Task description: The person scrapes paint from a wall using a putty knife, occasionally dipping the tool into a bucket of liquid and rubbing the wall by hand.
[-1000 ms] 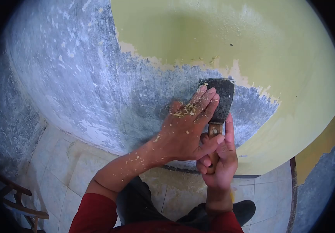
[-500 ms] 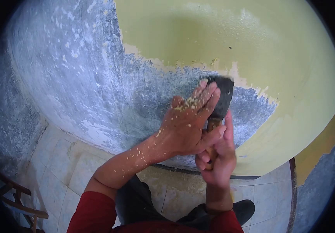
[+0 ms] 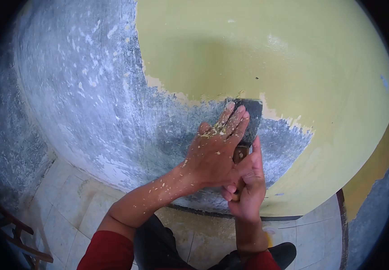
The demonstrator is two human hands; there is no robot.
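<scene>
The scraper (image 3: 250, 118) is pressed flat to the wall (image 3: 113, 112) under the spread fingers of the left hand (image 3: 214, 150), its handle clenched below in the right hand (image 3: 247, 184).

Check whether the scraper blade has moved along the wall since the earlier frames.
Yes. The scraper blade has moved up the wall: its top edge now meets the ragged edge of the yellow paint, where earlier it sat lower on bare grey plaster.

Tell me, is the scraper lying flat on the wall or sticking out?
Flat: the left hand presses the scraper blade against the wall.
</scene>
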